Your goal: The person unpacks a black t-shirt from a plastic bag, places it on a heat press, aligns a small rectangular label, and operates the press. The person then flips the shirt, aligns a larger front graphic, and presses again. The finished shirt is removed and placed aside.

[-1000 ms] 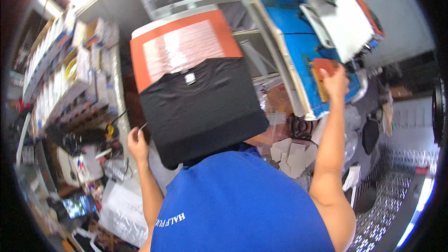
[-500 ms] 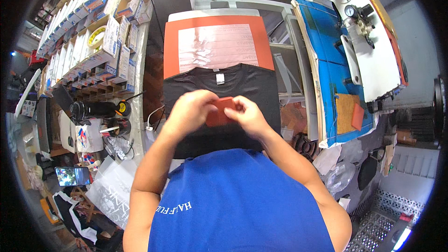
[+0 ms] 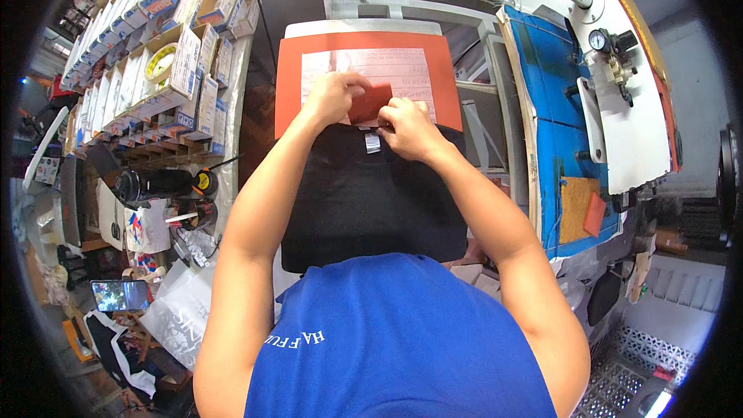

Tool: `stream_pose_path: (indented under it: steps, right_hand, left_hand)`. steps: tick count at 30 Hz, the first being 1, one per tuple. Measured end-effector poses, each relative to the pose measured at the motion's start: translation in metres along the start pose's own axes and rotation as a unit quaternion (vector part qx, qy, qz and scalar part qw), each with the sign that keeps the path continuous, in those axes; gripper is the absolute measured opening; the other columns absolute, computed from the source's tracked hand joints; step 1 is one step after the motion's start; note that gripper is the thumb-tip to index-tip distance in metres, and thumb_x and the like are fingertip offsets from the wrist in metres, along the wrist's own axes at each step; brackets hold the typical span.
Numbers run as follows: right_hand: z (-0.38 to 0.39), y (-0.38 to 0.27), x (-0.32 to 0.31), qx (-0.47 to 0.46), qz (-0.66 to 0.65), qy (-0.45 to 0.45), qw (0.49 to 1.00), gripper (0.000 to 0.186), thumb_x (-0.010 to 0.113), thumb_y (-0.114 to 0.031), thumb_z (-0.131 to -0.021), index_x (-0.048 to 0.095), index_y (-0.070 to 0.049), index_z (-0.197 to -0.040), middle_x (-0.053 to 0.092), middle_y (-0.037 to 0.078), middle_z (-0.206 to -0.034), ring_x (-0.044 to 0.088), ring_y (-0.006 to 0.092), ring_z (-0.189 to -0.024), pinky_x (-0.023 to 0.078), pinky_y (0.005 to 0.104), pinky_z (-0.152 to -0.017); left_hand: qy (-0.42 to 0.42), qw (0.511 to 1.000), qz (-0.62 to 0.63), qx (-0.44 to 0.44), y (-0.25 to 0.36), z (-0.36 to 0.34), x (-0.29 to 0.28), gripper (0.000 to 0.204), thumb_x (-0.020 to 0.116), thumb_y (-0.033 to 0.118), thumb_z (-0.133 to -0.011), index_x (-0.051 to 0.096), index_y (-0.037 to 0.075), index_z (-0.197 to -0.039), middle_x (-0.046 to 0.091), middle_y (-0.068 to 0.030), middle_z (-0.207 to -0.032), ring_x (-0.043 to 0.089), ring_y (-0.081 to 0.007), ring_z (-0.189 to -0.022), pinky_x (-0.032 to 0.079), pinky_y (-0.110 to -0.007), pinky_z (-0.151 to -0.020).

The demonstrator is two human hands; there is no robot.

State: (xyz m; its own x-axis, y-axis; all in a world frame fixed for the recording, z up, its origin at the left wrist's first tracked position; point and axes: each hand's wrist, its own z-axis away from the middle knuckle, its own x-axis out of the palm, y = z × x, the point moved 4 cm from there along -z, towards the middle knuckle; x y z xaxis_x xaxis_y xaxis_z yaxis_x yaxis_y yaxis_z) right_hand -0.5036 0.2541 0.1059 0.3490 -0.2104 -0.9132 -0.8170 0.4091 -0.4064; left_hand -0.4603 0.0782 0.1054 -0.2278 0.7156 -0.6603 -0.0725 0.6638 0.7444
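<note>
A black T-shirt (image 3: 371, 205) lies flat on the board before me, its collar toward the far side. A white neck label (image 3: 373, 142) shows just below the collar. Over the collar and the board's far part is a small dark-red square sheet (image 3: 373, 104). My left hand (image 3: 333, 97) has its fingers curled at the sheet's left edge. At the lower right corner, my right hand (image 3: 412, 128) pinches the sheet beside the label. Beyond the shirt is an orange-red pad (image 3: 290, 77) with a pale printed sheet (image 3: 316, 63) on it, partly covered by my hands.
To the right stands a press with a blue padded board (image 3: 553, 131), a tan patch (image 3: 576, 205) and a pressure gauge (image 3: 597, 40). Boxes in rows (image 3: 155, 77) fill the left side, near a black bottle (image 3: 155, 183) and a phone (image 3: 120, 295).
Both hands have moved away from me with the dark-red sheet, from the shirt's chest to the collar and the printed sheet. The shirt's collar edge now sits lower, nearer to me.
</note>
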Motion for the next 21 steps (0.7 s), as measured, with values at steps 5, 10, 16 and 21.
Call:
stream_pose_path:
  steps: [5,10,16,21]
  right_hand:
    - [0.007,0.005,-0.001,-0.022,-0.019,0.093,0.995,0.016,0.072,-0.018,-0.080,0.066,-0.010,-0.093,0.064,0.007,-0.104,0.058,0.0285,-0.106,0.041,0.0485,-0.090]
    - [0.013,0.015,0.022,-0.028,-0.023,0.149,0.988,0.015,0.071,-0.015,-0.081,0.064,-0.009,-0.094,0.066,0.007,-0.107,0.058,0.0285,-0.107,0.041,0.0471,-0.090]
    - [0.012,0.018,0.021,0.014,-0.077,0.149,0.986,0.011,0.066,-0.011,-0.085,0.061,-0.008,-0.094,0.067,0.009,-0.091,0.062,0.0310,-0.096,0.042,0.0458,-0.085]
    - [0.011,0.021,0.029,0.021,-0.110,0.162,0.980,0.009,0.064,-0.009,-0.086,0.058,-0.008,-0.092,0.066,0.010,-0.083,0.064,0.0315,-0.088,0.042,0.0461,-0.082]
  left_hand:
    - [-0.180,0.982,0.022,-0.059,-0.012,0.011,0.029,0.017,0.071,0.013,-0.084,0.076,0.005,-0.098,0.074,-0.0138,-0.099,0.069,-0.0296,-0.091,0.053,-0.036,-0.084]
    - [-0.065,0.984,-0.136,0.091,0.013,0.042,0.010,0.016,0.076,0.014,-0.078,0.068,0.002,-0.086,0.068,-0.0141,-0.095,0.062,-0.0344,-0.097,0.050,-0.038,-0.083]
    - [-0.035,0.999,-0.039,0.010,-0.008,0.044,0.014,0.017,0.074,0.009,-0.081,0.062,-0.002,-0.087,0.067,-0.0214,-0.086,0.065,-0.0394,-0.085,0.050,-0.044,-0.074]
    - [-0.029,0.999,-0.022,0.013,-0.003,0.049,0.013,0.018,0.072,0.009,-0.084,0.059,-0.002,-0.090,0.066,-0.0247,-0.085,0.066,-0.0429,-0.085,0.050,-0.047,-0.072]
